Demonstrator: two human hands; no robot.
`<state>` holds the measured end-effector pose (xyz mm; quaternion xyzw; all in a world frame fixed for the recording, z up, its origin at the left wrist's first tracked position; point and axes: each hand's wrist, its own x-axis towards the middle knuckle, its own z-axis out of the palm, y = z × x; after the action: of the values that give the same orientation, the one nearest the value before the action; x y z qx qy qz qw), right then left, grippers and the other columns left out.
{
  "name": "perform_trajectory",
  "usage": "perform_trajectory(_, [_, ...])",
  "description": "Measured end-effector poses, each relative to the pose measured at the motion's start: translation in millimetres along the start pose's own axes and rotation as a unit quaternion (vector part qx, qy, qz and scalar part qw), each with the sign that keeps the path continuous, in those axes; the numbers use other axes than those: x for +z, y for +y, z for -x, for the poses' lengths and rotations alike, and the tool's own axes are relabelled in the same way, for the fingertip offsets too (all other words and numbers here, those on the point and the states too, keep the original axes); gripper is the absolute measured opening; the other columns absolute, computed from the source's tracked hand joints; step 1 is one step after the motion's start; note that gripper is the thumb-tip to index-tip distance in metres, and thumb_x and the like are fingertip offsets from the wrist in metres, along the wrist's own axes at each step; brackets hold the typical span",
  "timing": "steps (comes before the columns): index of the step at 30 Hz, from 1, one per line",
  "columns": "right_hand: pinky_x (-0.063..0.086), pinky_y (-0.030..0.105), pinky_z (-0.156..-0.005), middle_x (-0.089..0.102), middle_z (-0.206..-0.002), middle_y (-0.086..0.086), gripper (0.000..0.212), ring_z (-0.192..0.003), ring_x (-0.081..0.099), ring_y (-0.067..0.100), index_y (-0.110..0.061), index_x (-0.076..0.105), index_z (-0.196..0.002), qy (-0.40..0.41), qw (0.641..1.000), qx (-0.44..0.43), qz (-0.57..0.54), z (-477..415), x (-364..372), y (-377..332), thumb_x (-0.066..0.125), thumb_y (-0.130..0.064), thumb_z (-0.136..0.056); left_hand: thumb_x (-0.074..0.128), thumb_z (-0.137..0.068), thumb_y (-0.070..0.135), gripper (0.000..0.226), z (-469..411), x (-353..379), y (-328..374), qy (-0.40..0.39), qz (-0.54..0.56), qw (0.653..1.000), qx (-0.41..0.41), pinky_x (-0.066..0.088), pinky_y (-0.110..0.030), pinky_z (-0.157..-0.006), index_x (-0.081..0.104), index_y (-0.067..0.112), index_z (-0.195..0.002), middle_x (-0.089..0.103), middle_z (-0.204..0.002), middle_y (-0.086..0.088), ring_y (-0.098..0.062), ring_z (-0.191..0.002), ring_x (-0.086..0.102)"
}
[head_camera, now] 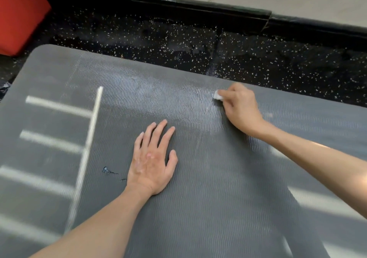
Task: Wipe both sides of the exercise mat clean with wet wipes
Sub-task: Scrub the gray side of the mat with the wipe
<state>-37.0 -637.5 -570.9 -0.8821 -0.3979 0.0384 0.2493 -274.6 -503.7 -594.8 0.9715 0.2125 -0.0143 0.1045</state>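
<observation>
A: Exercise mat (218, 198) flat on floor (158, 39). Right hand (241, 108), one o'clock, fingers pinching wet wipe (218, 95)?
B: Yes. Left hand (152, 162) centre, fingers spread, bracing. Advise overlapping strokes, firm even pressure.

Even light, sheen on the mat (208, 178) (left side motion-blurred).

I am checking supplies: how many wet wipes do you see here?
1: a small white wet wipe pinched in the right hand, near the far edge of the mat. Others may lie out of view.
</observation>
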Motion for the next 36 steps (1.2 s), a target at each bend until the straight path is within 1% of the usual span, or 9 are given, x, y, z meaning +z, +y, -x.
perform_trajectory(2, [0.024, 0.024, -0.062, 0.053, -0.074, 0.008, 0.022, -0.071, 0.047, 0.019, -0.009, 0.076, -0.094, -0.014, 1.0, -0.025, 0.006, -9.0, -12.8, 9.6, 0.058, 0.001, -0.087, 0.032, -0.093, 0.039, 0.059, -0.9, 0.0, -0.4, 0.002, -0.001, 1.0, 0.001, 0.015, -0.044, -0.118, 0.036, 0.02, -0.149, 0.028, -0.16, -0.001, -0.023, -0.147, 0.023])
perform_trajectory(6, [0.024, 0.031, -0.059, 0.046, -0.072, 0.009, 0.025, -0.071, 0.046, 0.025, -0.004, 0.072, -0.089, 0.067, 0.993, 0.079, 0.063, -19.4, -13.6, 25.9, 0.048, 0.0, -0.09, 0.032, -0.092, 0.039, 0.059, 0.0, 0.2, -0.5, 0.003, 0.002, 1.0, 0.001, 0.017, -0.044, -0.118, 0.037, 0.021, -0.148, 0.028, -0.159, -0.001, -0.023, -0.147, 0.024])
perform_trajectory(11, [0.041, 0.03, -0.061, 0.057, -0.08, 0.013, 0.021, -0.07, 0.055, 0.029, -0.007, 0.075, -0.095, -0.055, 0.996, -0.069, 0.023, 16.7, -13.9, 11.3, 0.061, 0.005, -0.084, 0.032, -0.092, 0.039, 0.059, -1.8, -1.1, -0.1, 0.005, -0.001, 1.0, 0.001, 0.015, -0.042, -0.118, 0.039, 0.02, -0.148, 0.029, -0.159, 0.0, -0.023, -0.147, 0.024])
perform_trajectory(15, [0.031, 0.03, -0.062, 0.056, -0.078, 0.018, 0.023, -0.076, 0.053, 0.034, -0.006, 0.075, -0.093, 0.042, 0.994, 0.065, 0.074, -8.7, -28.0, 36.7, 0.054, 0.002, -0.088, 0.031, -0.092, 0.039, 0.06, -1.1, -0.6, -0.2, 0.007, -0.001, 1.0, 0.001, 0.015, -0.042, -0.118, 0.039, 0.02, -0.148, 0.029, -0.159, 0.0, -0.023, -0.147, 0.024])
perform_trajectory(17, [0.033, 0.03, -0.06, 0.054, -0.076, 0.016, 0.019, -0.071, 0.053, 0.031, -0.005, 0.074, -0.094, 0.02, 0.998, 0.002, 0.06, 12.6, -16.6, 19.1, 0.058, 0.003, -0.087, 0.031, -0.092, 0.04, 0.06, -1.2, 0.2, -0.6, 0.009, -0.002, 1.0, 0.0, 0.015, -0.042, -0.118, 0.04, 0.02, -0.148, 0.029, -0.159, 0.0, -0.023, -0.146, 0.024])
perform_trajectory(20, [0.044, 0.032, -0.057, 0.056, -0.081, 0.014, 0.017, -0.066, 0.056, 0.029, -0.003, 0.072, -0.096, -0.103, 0.987, -0.121, 0.013, 44.7, -13.4, -2.2, 0.061, 0.004, -0.085, 0.031, -0.092, 0.04, 0.06, -1.2, 0.1, -0.2, 0.01, -0.003, 1.0, 0.0, 0.016, -0.043, -0.119, 0.04, 0.019, -0.148, 0.03, -0.159, -0.001, -0.023, -0.146, 0.024])
perform_trajectory(26, [0.045, 0.036, -0.06, 0.055, -0.084, 0.015, 0.017, -0.071, 0.056, 0.033, -0.001, 0.072, -0.096, -0.001, 0.998, -0.049, 0.05, 19.5, -17.0, 11.0, 0.056, -0.002, -0.09, 0.03, -0.092, 0.04, 0.061, -1.7, -0.2, 0.0, 0.013, 0.002, 1.0, 0.0, 0.018, -0.045, -0.119, 0.04, 0.019, -0.148, 0.03, -0.159, -0.001, -0.024, -0.147, 0.024])
perform_trajectory(31, [0.045, 0.032, -0.053, 0.053, -0.084, 0.009, 0.031, -0.064, 0.053, 0.026, -0.006, 0.07, -0.096, -0.15, 0.972, -0.181, -0.012, 74.4, -17.2, -12.1, 0.042, -0.02, -0.094, 0.031, -0.092, 0.04, 0.06, -1.9, -0.1, 0.3, 0.013, 0.001, 1.0, 0.001, 0.017, -0.044, -0.119, 0.04, 0.019, -0.147, 0.03, -0.159, -0.001, -0.023, -0.147, 0.024])
perform_trajectory(36, [0.046, 0.035, -0.055, 0.053, -0.081, 0.015, 0.017, -0.065, 0.055, 0.033, -0.001, 0.071, -0.096, -0.009, 0.997, -0.077, 0.032, 26.2, -11.9, 1.7, 0.056, -0.002, -0.089, 0.03, -0.092, 0.04, 0.061, -1.4, 0.2, -0.3, 0.012, -0.002, 1.0, 0.0, 0.017, -0.045, -0.119, 0.039, 0.019, -0.148, 0.029, -0.159, -0.001, -0.023, -0.147, 0.023])
